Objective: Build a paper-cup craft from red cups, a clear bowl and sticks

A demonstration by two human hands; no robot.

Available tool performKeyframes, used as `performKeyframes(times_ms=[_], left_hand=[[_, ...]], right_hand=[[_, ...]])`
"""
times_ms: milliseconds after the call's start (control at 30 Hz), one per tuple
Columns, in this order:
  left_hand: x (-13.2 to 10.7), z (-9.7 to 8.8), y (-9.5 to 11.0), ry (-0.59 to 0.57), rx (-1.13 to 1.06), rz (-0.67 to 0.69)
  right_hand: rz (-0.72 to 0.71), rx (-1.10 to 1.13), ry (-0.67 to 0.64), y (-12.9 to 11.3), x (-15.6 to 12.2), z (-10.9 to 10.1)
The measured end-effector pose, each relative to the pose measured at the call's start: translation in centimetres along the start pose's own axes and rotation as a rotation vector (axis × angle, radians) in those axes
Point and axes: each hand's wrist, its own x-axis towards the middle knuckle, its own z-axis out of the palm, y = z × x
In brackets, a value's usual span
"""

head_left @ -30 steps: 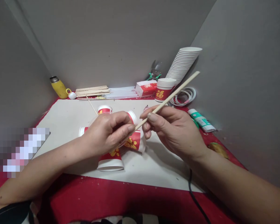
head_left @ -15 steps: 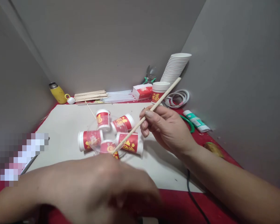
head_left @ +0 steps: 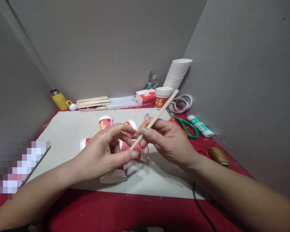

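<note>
Red worktop [head_left: 99,209], pale board [head_left: 62,129] atop; grey walls [head_left: 111,48]. Leaning stack of nested paper cups [head_left: 177,76]; short upright stack [head_left: 161,100]; loose cups [head_left: 105,121] on board, partly hidden. Wooden stick [head_left: 163,109]: above board, pinched by right hand [head_left: 169,141]; left hand [head_left: 106,149], thumb and fingers parted, at its lower end.
</note>
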Motion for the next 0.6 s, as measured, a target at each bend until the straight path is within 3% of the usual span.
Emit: performKeyframes(times_ms=[100,267,500,600], left_hand=[[0.3,0.1,-0.9,-0.123,-0.141,-0.073],[0.0,-0.6,-1.0,-0.177,-0.146,-0.201],[0.3,-1.6,-0.5,-0.309,-0.305,-0.241],[0.3,-2.3,-0.4,-0.293,-0.293,-0.202]], right_hand=[[0.027,-0.020,-0.001,0.0,0.0,0.1],[-0.031,-0.001,0.158,-0.6,0.9,-0.8],[-0.076,0.036,0.275,-1.4,1.8,-1.9],[-0.100,0.018,0.309,-1.4,2.0,-2.2]])
